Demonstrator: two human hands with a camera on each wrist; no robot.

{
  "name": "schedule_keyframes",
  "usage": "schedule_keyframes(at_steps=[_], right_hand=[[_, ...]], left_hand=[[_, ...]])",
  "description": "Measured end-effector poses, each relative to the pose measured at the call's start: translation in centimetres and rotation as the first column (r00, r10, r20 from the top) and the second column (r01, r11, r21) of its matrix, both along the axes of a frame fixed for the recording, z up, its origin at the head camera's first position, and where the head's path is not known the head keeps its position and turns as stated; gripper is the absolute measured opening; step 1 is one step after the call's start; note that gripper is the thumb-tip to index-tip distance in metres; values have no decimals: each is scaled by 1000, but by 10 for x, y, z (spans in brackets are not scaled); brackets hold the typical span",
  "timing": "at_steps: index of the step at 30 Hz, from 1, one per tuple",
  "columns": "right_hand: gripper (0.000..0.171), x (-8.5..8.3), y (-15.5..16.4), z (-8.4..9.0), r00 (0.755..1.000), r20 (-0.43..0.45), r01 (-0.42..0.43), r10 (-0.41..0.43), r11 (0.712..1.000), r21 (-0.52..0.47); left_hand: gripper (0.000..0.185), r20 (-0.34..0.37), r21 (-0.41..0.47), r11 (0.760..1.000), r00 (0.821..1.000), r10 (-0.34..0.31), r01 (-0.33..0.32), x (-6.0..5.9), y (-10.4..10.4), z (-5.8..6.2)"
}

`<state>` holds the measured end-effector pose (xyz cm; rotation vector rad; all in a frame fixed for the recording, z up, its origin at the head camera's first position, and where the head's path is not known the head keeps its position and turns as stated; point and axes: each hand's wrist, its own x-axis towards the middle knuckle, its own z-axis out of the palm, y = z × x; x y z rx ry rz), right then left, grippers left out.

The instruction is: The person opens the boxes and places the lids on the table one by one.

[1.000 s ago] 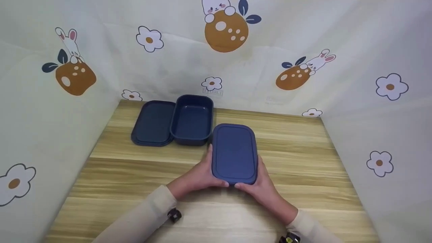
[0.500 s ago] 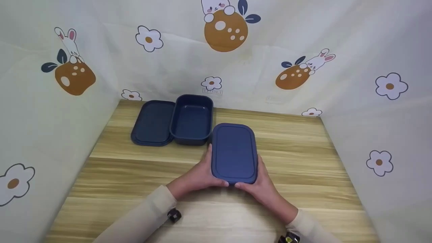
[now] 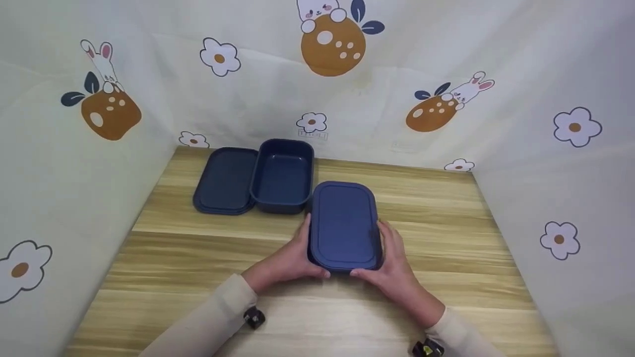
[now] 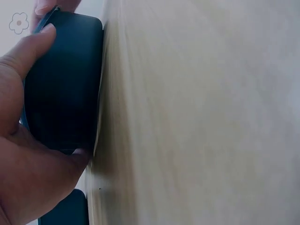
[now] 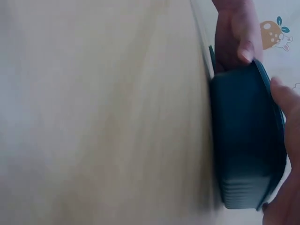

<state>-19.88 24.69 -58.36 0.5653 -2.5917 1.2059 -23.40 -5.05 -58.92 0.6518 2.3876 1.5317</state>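
Note:
A dark blue lidded box (image 3: pixel 345 225) stands on the wooden table (image 3: pixel 446 238) in the head view. My left hand (image 3: pixel 292 255) grips its left side, thumb at the near edge. My right hand (image 3: pixel 392 260) grips its right side with the fingers curled along the wall. The left wrist view shows the box wall (image 4: pixel 63 84) with my thumb (image 4: pixel 26 51) on its lid edge. In the right wrist view the box (image 5: pixel 246 140) sits on the tabletop between both hands.
Behind the box lie an open dark blue container (image 3: pixel 283 176) and, to its left, a flat dark blue lid (image 3: pixel 224 181). Cream cloth walls (image 3: pixel 74 163) with rabbit and flower prints close in the table on three sides.
My right hand has slid further up along the box's right side, and the left hand has shifted slightly. The box itself has barely moved.

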Motion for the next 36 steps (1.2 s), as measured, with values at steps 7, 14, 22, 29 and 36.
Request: schedule_keyframes(at_steps=[7,14,22,29,36], right_hand=[[70,-8,4,8,958,-143,-230,248,965,130],[56,-12,-5,8,897,-225,-334,380,917,216],[46,-13,-16,9,863,-260,-366,434,891,270],[43,-15,-20,6,830,-312,-384,463,878,285],[41,-15,-21,4,813,-324,-405,484,870,283]], left_hand=[[152,-35,64,997,999,-28,31,-4,-1,-4],[139,7,67,998,1000,-16,15,-4,-3,-6],[136,11,73,997,1000,-1,0,-4,-3,-6],[135,12,82,997,1000,-8,7,-3,-3,-6],[133,-4,92,996,1000,-16,17,-4,-4,-7]])
